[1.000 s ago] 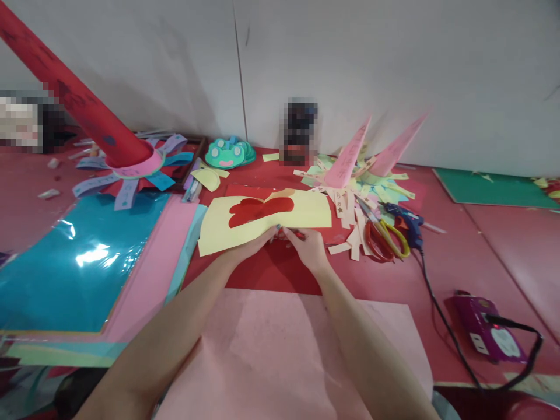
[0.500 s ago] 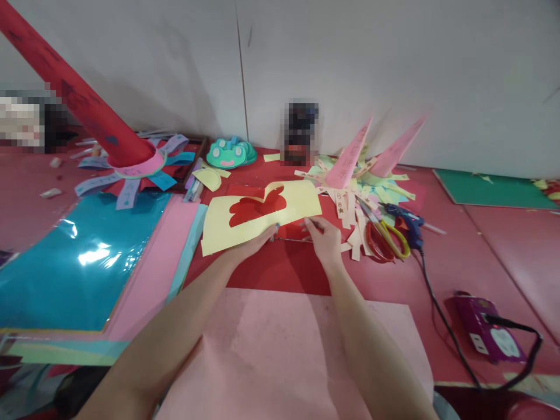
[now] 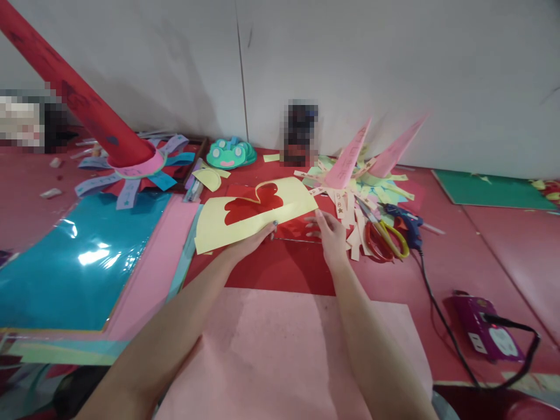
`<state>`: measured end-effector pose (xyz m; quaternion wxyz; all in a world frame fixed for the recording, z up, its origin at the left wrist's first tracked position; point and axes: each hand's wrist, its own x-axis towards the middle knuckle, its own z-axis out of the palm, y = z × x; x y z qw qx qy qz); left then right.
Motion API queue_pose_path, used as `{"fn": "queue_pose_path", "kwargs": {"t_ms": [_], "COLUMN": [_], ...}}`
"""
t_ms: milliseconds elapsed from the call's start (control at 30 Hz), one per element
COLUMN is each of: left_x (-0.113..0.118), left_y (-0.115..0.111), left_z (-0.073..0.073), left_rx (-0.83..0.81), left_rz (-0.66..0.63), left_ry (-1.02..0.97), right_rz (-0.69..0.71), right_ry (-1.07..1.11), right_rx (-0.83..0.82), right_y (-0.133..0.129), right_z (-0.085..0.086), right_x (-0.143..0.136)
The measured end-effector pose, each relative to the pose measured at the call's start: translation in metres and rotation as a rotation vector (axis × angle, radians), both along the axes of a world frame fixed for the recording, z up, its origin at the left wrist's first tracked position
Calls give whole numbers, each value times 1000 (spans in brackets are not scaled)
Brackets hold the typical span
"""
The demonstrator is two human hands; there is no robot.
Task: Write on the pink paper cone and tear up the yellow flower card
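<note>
My left hand (image 3: 262,234) grips the lower edge of a pale yellow sheet of paper (image 3: 210,224), with part of its fingers hidden beneath. A scalloped opening in the sheet shows red through it. My right hand (image 3: 330,233) is at the sheet's right corner, fingers apart; whether the thumb touches the corner is hard to tell. Under both hands lies red paper (image 3: 284,268), with a smaller red piece (image 3: 297,229) on top. Just right of my right hand are scissors (image 3: 387,240) with red and yellow handles.
Two pink paper cones (image 3: 350,157) with strip fringes stand behind. A blue glue gun (image 3: 406,224) trails its cord to a purple power box (image 3: 487,329). At left are a tall red cone (image 3: 87,99) and a blue glossy pack (image 3: 83,262). Green frog cutouts (image 3: 230,154) lie by the wall.
The yellow sheet has shifted slightly left and its right side has lifted and curved. My right hand has moved a little right, its fingers loosening from the sheet's edge.
</note>
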<state>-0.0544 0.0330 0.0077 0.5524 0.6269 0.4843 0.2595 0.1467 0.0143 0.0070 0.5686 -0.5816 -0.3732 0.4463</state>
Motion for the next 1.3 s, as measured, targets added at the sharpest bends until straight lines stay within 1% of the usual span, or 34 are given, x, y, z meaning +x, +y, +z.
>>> {"fn": "queue_pose_path", "kwargs": {"t_ms": [167,267,367,533,667,800,867,1033,1167,1300], "left_x": [1,1,1,1,1,3,4,5,6,8], "left_y": [0,1,2,3,1,-1,-1,-1,-3,-6], "left_z": [0,-3,-7,-10,-4,3,4,3,11,20], "left_rx": [5,-3,-10,-27,-15,-22,-13,11,0,-9], "left_rz": [-25,-14,-9,-34,-42,-50,-32,-17,-7,-12], "left_ry": [-27,-12,31,33,27,8,-3,0,35,57], "right_rz": [65,129,149,106,45,-31,-59,-78,-86,-105], "right_ry": [-37,-80,-109,-131,-158,-206,-220,-216,-210,-183], "right_rx": [-6,-12,-18,-17,-12,-8,-18,-8,4,6], "right_y": [-1,-1,-1,0,1,1,1,1,2,2], "right_z": [2,0,-2,-5,-7,-6,-5,-8,-11,-10], "right_x": [-2,-3,-4,-5,-2,2,3,2,3,2]}}
